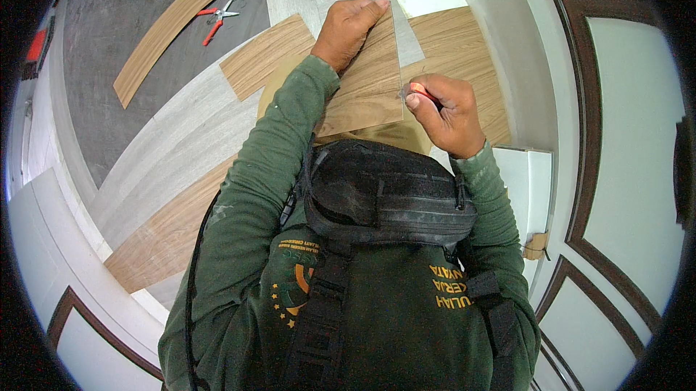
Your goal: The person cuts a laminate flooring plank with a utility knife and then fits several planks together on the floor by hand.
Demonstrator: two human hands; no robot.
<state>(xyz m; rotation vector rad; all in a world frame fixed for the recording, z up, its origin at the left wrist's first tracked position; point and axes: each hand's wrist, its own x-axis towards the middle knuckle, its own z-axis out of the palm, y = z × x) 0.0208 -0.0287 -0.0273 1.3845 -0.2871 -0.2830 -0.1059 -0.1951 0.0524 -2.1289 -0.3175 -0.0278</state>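
Observation:
My left hand is closed on the far end of a brown wood-pattern plank, with thumb and fingertips at its far right corner. The plank lies tilted in front of my chest. At the plank's right edge, my right hand grips a small red-handled utility knife. Its tip touches or nearly touches that edge; most of the handle is hidden in my fist. Beneath and behind the held plank are a short wood-pattern piece and a wider wood-pattern plank.
Red-handled snips lie opened on the dark grey floor, beside a long wood-pattern strip. Light grey planks cover the floor at left. White panels with dark brown trim stand at right. A black bag hangs at my chest.

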